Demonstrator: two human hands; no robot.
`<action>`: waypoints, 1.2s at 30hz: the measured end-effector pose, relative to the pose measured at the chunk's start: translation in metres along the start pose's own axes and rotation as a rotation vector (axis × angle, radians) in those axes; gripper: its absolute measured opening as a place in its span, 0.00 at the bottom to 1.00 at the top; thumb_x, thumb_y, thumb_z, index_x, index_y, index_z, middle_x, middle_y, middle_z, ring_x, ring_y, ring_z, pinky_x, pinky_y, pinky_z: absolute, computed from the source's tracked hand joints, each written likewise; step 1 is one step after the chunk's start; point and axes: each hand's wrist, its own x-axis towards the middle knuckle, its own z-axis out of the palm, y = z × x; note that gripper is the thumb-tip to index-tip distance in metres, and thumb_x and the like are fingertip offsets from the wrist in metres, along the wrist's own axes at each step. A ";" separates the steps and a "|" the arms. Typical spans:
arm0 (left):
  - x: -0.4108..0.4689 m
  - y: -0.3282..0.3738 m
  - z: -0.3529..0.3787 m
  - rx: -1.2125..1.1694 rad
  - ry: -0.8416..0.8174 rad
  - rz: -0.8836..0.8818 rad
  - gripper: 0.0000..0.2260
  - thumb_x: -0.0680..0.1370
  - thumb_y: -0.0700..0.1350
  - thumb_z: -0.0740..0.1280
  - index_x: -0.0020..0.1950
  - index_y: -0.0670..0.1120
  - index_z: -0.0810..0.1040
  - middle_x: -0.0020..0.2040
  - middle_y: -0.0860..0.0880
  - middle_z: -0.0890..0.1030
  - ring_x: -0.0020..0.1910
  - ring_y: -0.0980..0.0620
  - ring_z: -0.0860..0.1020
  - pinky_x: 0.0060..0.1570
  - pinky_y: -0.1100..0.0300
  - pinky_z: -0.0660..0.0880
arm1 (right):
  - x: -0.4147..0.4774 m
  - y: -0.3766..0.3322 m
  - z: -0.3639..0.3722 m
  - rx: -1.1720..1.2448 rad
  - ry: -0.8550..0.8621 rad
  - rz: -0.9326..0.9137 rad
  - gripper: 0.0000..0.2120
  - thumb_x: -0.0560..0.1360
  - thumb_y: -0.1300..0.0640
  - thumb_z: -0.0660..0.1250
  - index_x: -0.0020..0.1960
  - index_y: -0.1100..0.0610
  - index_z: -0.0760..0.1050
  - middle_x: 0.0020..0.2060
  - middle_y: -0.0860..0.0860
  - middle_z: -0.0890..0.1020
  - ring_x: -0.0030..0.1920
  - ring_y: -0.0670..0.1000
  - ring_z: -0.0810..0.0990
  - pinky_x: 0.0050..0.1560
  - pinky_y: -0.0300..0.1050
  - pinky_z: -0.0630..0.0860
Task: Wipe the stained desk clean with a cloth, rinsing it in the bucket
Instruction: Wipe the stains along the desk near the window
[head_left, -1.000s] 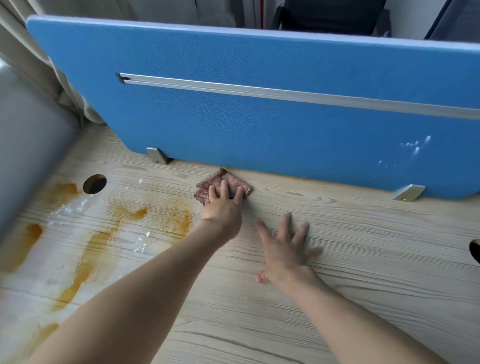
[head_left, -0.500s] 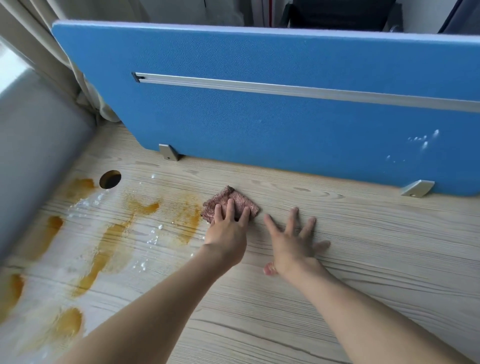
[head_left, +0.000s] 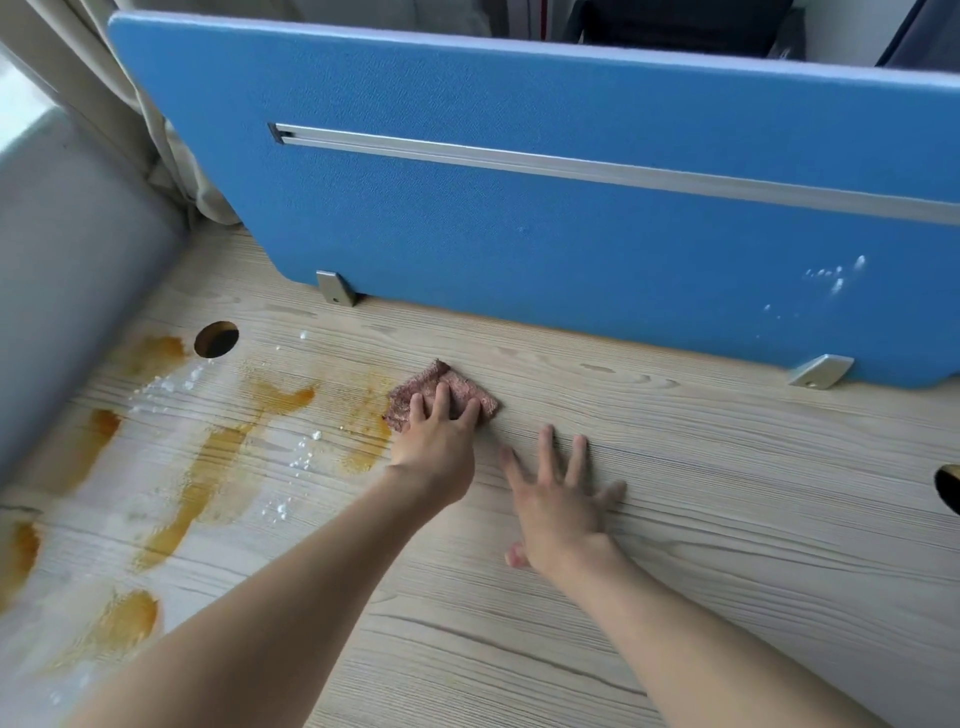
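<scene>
Head view: your left hand (head_left: 436, 441) presses the cloth (head_left: 457, 387) flat on the desk (head_left: 701, 545), fingers straight, not curled round it. Right hand (head_left: 561, 509) lies spread on bare wood just right of it, holding nothing. Orange stains (head_left: 283, 397) all lie left of the cloth, nearest smear at its left edge, streaks running diagonally toward you. Sweep left, left hand. Bucket not in view.

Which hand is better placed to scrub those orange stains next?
The left hand. It presses the cloth at the edge of the stains, which lie to its left. The right hand rests flat on bare desk, farther away.
</scene>
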 end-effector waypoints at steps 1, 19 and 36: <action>-0.001 0.004 0.003 -0.004 0.002 -0.005 0.34 0.80 0.37 0.56 0.82 0.53 0.45 0.82 0.44 0.39 0.79 0.35 0.42 0.74 0.42 0.62 | 0.000 0.001 0.000 -0.001 -0.003 0.005 0.58 0.70 0.41 0.76 0.79 0.41 0.33 0.76 0.57 0.27 0.76 0.70 0.31 0.64 0.84 0.54; -0.031 -0.005 0.013 -0.022 -0.037 -0.023 0.34 0.80 0.38 0.55 0.82 0.55 0.44 0.82 0.47 0.38 0.80 0.38 0.41 0.74 0.45 0.60 | -0.001 0.002 0.001 0.035 0.025 0.004 0.57 0.70 0.43 0.76 0.79 0.40 0.35 0.77 0.56 0.28 0.77 0.69 0.32 0.64 0.85 0.51; -0.067 0.000 0.033 -0.001 -0.043 -0.030 0.34 0.80 0.38 0.54 0.82 0.49 0.41 0.80 0.41 0.36 0.79 0.34 0.38 0.78 0.45 0.50 | -0.022 -0.015 0.023 -0.002 -0.002 -0.026 0.57 0.72 0.42 0.75 0.79 0.44 0.32 0.76 0.56 0.27 0.76 0.70 0.30 0.65 0.84 0.51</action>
